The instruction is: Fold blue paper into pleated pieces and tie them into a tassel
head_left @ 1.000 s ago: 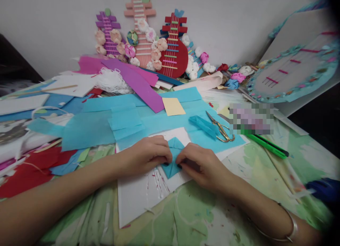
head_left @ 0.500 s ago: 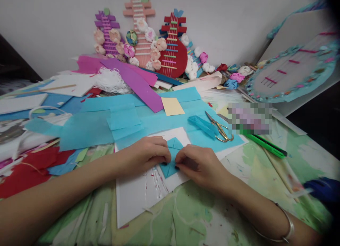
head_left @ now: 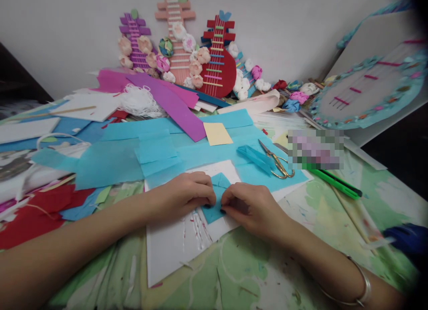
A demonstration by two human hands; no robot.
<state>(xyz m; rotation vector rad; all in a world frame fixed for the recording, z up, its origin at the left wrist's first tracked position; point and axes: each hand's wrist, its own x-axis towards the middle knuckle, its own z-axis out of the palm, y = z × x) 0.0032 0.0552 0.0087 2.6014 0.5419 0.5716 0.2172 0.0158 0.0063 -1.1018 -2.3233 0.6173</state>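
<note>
Head view: well to the left of the grip lie torn red paper pieces (head_left: pixel 30 216), with white boards (head_left: pixel 26 129) beyond them. Nearer the grip, on its far left side, a light-blue tissue sheet (head_left: pixel 110 163) spreads flat. Beyond that, a purple pipa-shaped model (head_left: pixel 135 42) with pale paper flowers stands near the wall, and a tangle of white string (head_left: pixel 140 101) lies in front of it. A purple strip (head_left: pixel 175 109) slants toward the grip from the far left, behind a pink pipa-shaped model's foreground flowers.

The left hand (head_left: pixel 187 192) has its fingers curled and drawn together, the tips closed on the left edge of a folded blue paper (head_left: pixel 219 192). That paper sits between the two hands, over a white sheet (head_left: pixel 170 256) marked with shiny streaks just on the near left of the grip. Straight beyond the grip are a pale yellow paper piece (head_left: pixel 218 134) and, farther back, a red pipa-shaped model (head_left: pixel 224 73).

The right hand (head_left: pixel 256 207) pinches the paper's right edge, thumb and forefinger tips nearly meeting; a silver bangle (head_left: pixel 367 287) circles that wrist. To the far right of the grip lie a narrow folded blue piece (head_left: pixel 254 160), gold-handled scissors (head_left: pixel 284 171) touching it, and a bright green cutter (head_left: pixel 337 183). Farthest right, a decorated board (head_left: pixel 364 100) leans up.
</note>
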